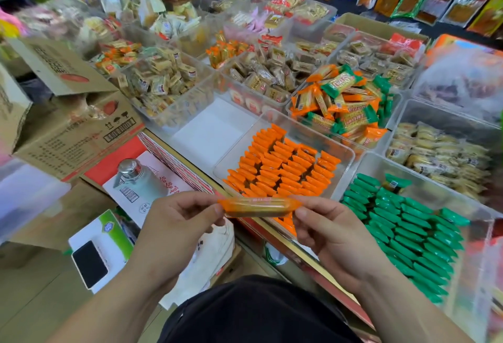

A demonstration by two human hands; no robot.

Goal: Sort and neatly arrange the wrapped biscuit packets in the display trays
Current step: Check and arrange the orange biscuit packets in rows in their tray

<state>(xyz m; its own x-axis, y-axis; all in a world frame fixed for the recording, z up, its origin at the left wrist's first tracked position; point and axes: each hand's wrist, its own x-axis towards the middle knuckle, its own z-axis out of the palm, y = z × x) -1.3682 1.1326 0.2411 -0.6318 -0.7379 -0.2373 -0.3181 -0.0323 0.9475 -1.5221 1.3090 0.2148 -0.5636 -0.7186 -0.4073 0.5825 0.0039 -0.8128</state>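
Pinching: left hand and right hand each nip one crimped end of a single orange packet between thumb and forefinger. The other fingers curl loosely underneath.
Packet position: held level and lengthwise between the two hands, in the air over the near edge of the orange tray, touching no tray.
Packet form: long slim bar in glossy film, orange at the flat sealed ends, paler and see-through along the middle; slightly blurred.
Orange tray: clear plastic, rectangular with rounded corners. The orange rows stand on edge, tight and slanted.
Green tray: just right of the orange tray, same clear plastic. The green rows are lined up the same way, with a stray green packet lying crosswise at the far end.
Mixed heap: in a tray behind both, orange and green wrappers piled loosely in all directions.
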